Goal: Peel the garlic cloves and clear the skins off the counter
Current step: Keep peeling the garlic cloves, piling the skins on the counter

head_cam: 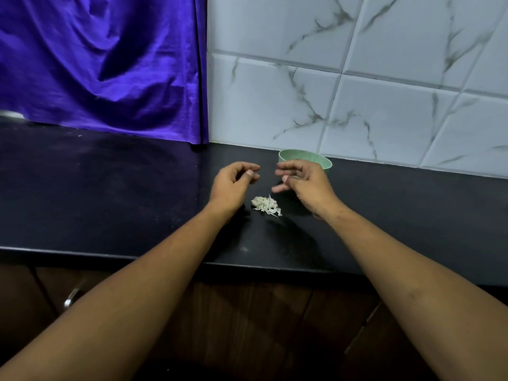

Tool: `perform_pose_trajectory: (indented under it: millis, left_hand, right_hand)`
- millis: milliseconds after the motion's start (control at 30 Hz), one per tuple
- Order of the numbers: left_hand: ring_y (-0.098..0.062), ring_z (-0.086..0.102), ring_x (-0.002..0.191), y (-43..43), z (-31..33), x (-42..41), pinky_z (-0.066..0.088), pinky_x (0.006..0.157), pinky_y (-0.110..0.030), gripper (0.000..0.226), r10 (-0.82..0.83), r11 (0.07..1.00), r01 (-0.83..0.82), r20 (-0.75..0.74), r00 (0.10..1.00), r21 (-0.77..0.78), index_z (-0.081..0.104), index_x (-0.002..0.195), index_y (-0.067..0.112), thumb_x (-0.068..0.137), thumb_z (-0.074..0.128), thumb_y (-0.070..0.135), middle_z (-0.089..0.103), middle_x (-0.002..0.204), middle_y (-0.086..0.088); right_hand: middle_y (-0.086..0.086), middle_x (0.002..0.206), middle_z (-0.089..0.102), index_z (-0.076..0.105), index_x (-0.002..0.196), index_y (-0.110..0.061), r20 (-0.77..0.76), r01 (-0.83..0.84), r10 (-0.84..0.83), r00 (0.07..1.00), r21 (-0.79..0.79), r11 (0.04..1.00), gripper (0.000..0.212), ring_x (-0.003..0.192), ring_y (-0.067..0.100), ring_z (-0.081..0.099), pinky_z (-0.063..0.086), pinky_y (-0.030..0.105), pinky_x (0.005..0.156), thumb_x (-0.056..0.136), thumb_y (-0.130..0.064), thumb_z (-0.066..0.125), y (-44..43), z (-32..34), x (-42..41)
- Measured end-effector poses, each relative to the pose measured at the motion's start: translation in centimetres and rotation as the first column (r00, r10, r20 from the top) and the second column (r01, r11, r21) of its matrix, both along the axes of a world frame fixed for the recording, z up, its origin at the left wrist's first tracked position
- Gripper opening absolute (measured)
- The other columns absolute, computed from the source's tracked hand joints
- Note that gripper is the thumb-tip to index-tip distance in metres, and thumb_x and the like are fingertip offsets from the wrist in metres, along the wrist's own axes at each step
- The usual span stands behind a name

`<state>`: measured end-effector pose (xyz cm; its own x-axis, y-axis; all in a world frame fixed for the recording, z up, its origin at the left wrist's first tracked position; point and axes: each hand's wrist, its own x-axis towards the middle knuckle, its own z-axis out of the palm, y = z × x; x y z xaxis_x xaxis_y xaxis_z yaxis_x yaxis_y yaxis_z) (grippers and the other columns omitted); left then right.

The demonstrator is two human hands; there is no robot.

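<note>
Black counter (110, 193) above wooden cabinet fronts (275, 312). Nearest lies a small heap of garlic skins (266, 206), between the two wrists. Being light and loose, they would probably scatter if a hand swept fast or brushed them. Just beyond, the left hand (233, 182) and right hand (305, 185) hover apart, fingers loosely curled, apparently holding nothing. A green bowl (302, 154) stands behind the right hand by the tiled wall (384, 105), its contents hidden.

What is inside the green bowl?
Of the green bowl only the inner wall shows. The right hand covers its front, and the bottom is out of sight, so its contents are hidden.
</note>
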<state>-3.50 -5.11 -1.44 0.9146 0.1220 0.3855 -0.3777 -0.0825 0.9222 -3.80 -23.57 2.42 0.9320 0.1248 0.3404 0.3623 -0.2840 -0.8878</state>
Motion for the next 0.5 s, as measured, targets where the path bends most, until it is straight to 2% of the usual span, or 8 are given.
perform_pose_trajectory:
  millis: [67,133,200,267,300,367,433,500]
  left_hand:
    - [-0.012,0.070,0.072,0.2,0.0,-0.6,0.054,0.076,-0.029,0.010,0.014,1.000,-0.014,0.005,1.000,0.005,0.074,0.089,0.019,0.098,0.068,0.018,0.073,0.073,-0.002]
    - [-0.017,0.067,0.066,0.2,0.1,-1.2,0.052,0.071,-0.031,0.030,0.054,0.997,-0.054,0.011,0.998,0.052,0.067,0.065,0.022,0.092,0.075,0.030,0.068,0.060,0.001]
    - [-0.012,0.065,0.071,0.3,0.1,-1.5,0.053,0.077,-0.035,0.035,0.062,0.991,-0.064,0.014,0.998,0.114,0.069,0.060,0.022,0.092,0.070,0.036,0.071,0.065,0.003]
    - [-0.003,0.065,0.086,0.3,0.1,-1.9,0.052,0.091,-0.034,0.020,-0.022,0.996,0.025,-0.033,0.999,0.090,0.079,0.087,0.026,0.098,0.062,0.026,0.075,0.089,0.009]
    - [-0.002,0.064,0.097,0.2,0.1,-2.0,0.049,0.099,-0.033,0.019,-0.068,0.995,0.072,-0.068,0.995,0.068,0.077,0.104,0.025,0.101,0.059,0.022,0.073,0.101,0.012]
    - [-0.008,0.060,0.120,0.0,0.3,-2.2,0.043,0.113,-0.036,0.024,-0.121,0.991,0.128,-0.135,0.983,0.043,0.068,0.124,0.026,0.105,0.055,0.034,0.067,0.119,0.013]
    - [-0.015,0.054,0.133,-0.4,0.6,-2.3,0.039,0.117,-0.040,0.038,-0.180,0.981,0.191,-0.201,0.963,0.036,0.059,0.133,0.028,0.105,0.047,0.051,0.062,0.133,0.006]
    - [-0.023,0.045,0.143,-0.8,1.2,-2.1,0.035,0.120,-0.040,0.056,-0.257,0.966,0.257,-0.266,0.929,-0.035,0.047,0.148,0.022,0.106,0.036,0.058,0.053,0.149,-0.004]
  right_hand:
    - [0.015,0.088,0.076,0.072,0.103,-0.002,0.029,0.030,-0.029,0.999,-0.018,0.999,0.012,0.065,0.018,0.071,0.054,0.022,0.071,0.101,-0.007,0.062,-0.6,-0.1,-0.8]
    - [0.005,0.080,0.077,0.078,0.089,-0.008,0.079,0.106,-0.095,0.992,-0.151,0.983,0.034,0.075,0.015,0.068,0.049,0.025,0.078,0.105,-0.031,0.057,-0.9,-0.5,-1.4]
    - [-0.009,0.078,0.071,0.078,0.087,-0.016,0.159,0.189,-0.143,0.977,-0.323,0.927,0.044,0.079,0.010,0.065,0.047,0.030,0.079,0.107,-0.042,0.049,-1.4,-0.8,-1.9]
    - [-0.010,0.078,0.061,0.070,0.095,-0.020,0.265,0.235,-0.103,0.959,-0.531,0.814,0.043,0.077,0.013,0.058,0.045,0.036,0.072,0.102,-0.057,0.048,-1.9,-1.5,-2.5]
    - [-0.007,0.085,0.060,0.066,0.107,-0.022,0.265,0.239,-0.083,0.961,-0.636,0.734,0.051,0.082,0.016,0.058,0.047,0.038,0.074,0.095,-0.068,0.048,-2.1,-1.9,-2.8]
    - [-0.003,0.105,0.062,0.055,0.127,-0.023,0.226,0.238,-0.093,0.970,-0.785,0.572,0.077,0.099,0.022,0.061,0.051,0.042,0.082,0.083,-0.085,0.046,-2.1,-2.5,-3.4]
    - [0.000,0.116,0.063,0.052,0.127,-0.021,0.266,0.276,-0.088,0.960,-0.842,0.463,0.090,0.107,0.028,0.063,0.052,0.044,0.084,0.075,-0.094,0.041,-1.7,-3.0,-3.5]
    - [0.001,0.109,0.066,0.052,0.115,-0.021,0.327,0.323,-0.062,0.943,-0.853,0.409,0.090,0.103,0.030,0.065,0.049,0.041,0.075,0.072,-0.098,0.035,-0.9,-3.2,-3.0]
